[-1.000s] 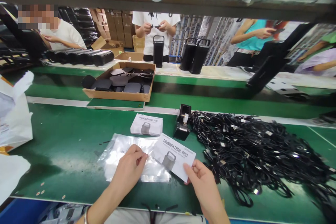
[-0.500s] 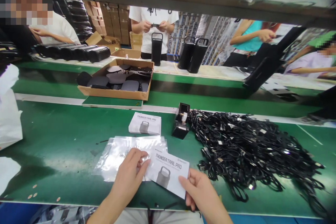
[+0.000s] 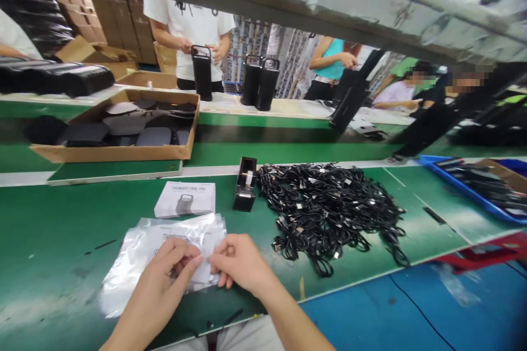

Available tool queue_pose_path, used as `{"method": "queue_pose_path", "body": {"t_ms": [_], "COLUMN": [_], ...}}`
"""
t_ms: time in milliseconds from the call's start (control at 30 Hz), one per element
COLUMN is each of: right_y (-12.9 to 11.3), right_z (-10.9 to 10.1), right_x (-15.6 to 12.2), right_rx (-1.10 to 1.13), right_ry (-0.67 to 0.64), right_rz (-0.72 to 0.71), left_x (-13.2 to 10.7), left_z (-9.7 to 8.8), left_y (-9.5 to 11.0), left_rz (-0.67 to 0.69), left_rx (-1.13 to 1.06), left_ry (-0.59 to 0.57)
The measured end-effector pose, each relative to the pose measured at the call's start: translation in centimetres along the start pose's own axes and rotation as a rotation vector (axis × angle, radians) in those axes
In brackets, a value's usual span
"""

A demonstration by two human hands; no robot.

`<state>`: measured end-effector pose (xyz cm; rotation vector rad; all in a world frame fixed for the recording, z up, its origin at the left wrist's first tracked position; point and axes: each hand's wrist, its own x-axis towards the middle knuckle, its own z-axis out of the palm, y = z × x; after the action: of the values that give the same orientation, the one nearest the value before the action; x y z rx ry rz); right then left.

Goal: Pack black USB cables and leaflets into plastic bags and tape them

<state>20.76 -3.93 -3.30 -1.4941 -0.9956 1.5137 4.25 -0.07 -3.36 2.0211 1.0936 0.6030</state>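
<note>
Both my hands meet over a stack of clear plastic bags (image 3: 140, 247) lying on the green bench (image 3: 61, 219). My left hand (image 3: 168, 269) pinches the top bag at its right end. My right hand (image 3: 239, 260) is closed on the same spot, fingers curled against the bag's edge. A white booklet shows faintly inside the bag under my fingers, mostly hidden. Beyond the bags lies a white "Thundertrail Pro" booklet stack (image 3: 185, 199).
A black tape dispenser (image 3: 245, 192) stands by a big heap of black cables (image 3: 329, 211). A cardboard tray of dark parts (image 3: 119, 131) sits behind. Black speakers (image 3: 260, 83) and several people are across the line. A blue bin (image 3: 477, 189) lies right.
My right hand moved left with the booklet, which is now in the top bag and barely visible. My view swung to the right, bringing the blue bin into sight.
</note>
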Motion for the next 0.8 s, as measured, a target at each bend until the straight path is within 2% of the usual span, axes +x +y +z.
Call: {"method": "queue_pose_path", "body": {"t_ms": [100, 167, 200, 267, 367, 433, 500, 633, 700, 800], "right_y": [-0.6, -1.3, -1.8, -2.8, -3.7, -3.7, -3.4, -2.9, -2.8, -2.5], "right_z": [1.4, 0.9, 0.2, -2.2, -6.6, -8.8, -9.9, -10.2, -10.1, -9.6], "right_x": [1.0, 0.4, -0.2, -1.6, -2.9, -2.7, -1.8, -0.6, -1.2, -3.1], "right_rx": [-0.351, -0.654, -0.795, -1.029, -1.263, -1.378, -1.427, -1.394, -1.290, -0.955], "right_ry": [0.112, 0.179, 0.235, 0.436, 0.768, 0.871, 0.891, 0.869, 0.875, 0.873], "right_rz": [-0.225, -0.357, -0.370, -0.278, -0.080, -0.009, 0.023, -0.016, -0.071, -0.166], "left_x": [0.5, 0.8, 0.9, 1.1, 1.2, 1.2, 1.2, 1.0, 0.9, 0.6], "left_z": [0.4, 0.6, 0.7, 0.9, 1.1, 1.2, 1.3, 1.1, 1.0, 0.7], "left_y": [0.0, -0.2, -0.3, -0.5, -0.5, -0.4, -0.3, -0.1, -0.1, 0.1], "left_rz": [0.037, 0.020, 0.003, -0.012, 0.017, 0.026, 0.019, -0.023, -0.064, -0.113], "left_rx": [0.012, 0.074, 0.118, 0.205, 0.282, 0.297, 0.299, 0.259, 0.217, 0.135], "left_ry": [-0.058, -0.065, -0.062, -0.063, -0.059, -0.049, -0.050, -0.063, -0.058, -0.039]}}
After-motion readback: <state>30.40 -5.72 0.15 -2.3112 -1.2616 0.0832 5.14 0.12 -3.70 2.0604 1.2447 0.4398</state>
